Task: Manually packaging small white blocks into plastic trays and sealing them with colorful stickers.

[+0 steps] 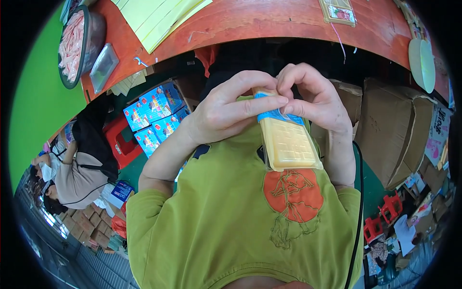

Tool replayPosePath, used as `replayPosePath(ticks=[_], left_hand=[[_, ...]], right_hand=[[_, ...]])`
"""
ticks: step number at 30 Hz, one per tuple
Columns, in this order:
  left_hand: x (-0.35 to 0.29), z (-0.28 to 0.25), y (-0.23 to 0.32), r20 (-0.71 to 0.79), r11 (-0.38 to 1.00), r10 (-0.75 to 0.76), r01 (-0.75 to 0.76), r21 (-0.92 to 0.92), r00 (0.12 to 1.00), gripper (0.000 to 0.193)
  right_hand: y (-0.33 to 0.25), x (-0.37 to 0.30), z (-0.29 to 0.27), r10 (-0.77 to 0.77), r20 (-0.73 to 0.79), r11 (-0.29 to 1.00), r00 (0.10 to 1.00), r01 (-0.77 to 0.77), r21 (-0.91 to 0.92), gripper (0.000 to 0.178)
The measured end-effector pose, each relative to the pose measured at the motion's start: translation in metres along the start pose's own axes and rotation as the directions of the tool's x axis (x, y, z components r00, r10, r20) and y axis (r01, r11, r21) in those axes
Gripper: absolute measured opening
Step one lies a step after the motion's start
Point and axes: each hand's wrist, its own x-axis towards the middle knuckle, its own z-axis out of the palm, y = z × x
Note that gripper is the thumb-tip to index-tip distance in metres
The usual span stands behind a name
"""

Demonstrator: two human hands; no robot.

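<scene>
In front of my chest I hold a flat yellow pack with a raised grid pattern and a clear plastic cover, tilted so its lower end points toward me. Round its upper end runs a blue printed band. My left hand is closed on the pack's upper left side, its thumb across the band. Thumb and bent fingers of my right hand pinch at the upper right edge, by the band. The fingers hide the top end of the pack.
The red table carries yellow sheets, a similar pack and a tub of pink pieces. Blue printed boxes stand below left, beside a red stool. An open carton is at right. Other people work farther off.
</scene>
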Motion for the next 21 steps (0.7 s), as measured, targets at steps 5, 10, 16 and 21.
replayPosePath(ticks=[5,10,16,21], left_hand=[[0.0,0.002,-0.007,-0.061,0.994,0.093,-0.09,0.055,0.994,0.051],[-0.007,0.004,-0.009,-0.097,0.991,0.022,-0.009,0.135,0.995,0.054],[-0.019,0.009,-0.007,-0.183,0.982,-0.178,0.187,0.034,0.967,0.05],[-0.014,0.003,-0.006,-0.191,0.985,-0.087,0.112,0.13,0.978,0.045]], right_hand=[[0.002,0.002,-0.001,-0.199,-0.022,0.927,0.98,0.181,-0.328,0.014],[0.005,0.0,0.008,-0.235,-0.059,0.859,0.97,0.179,-0.48,0.007],[0.012,-0.011,0.001,-0.219,0.03,0.952,0.975,0.22,-0.21,0.069],[0.006,-0.022,-0.002,-0.235,0.155,0.913,0.959,0.273,-0.302,0.112]])
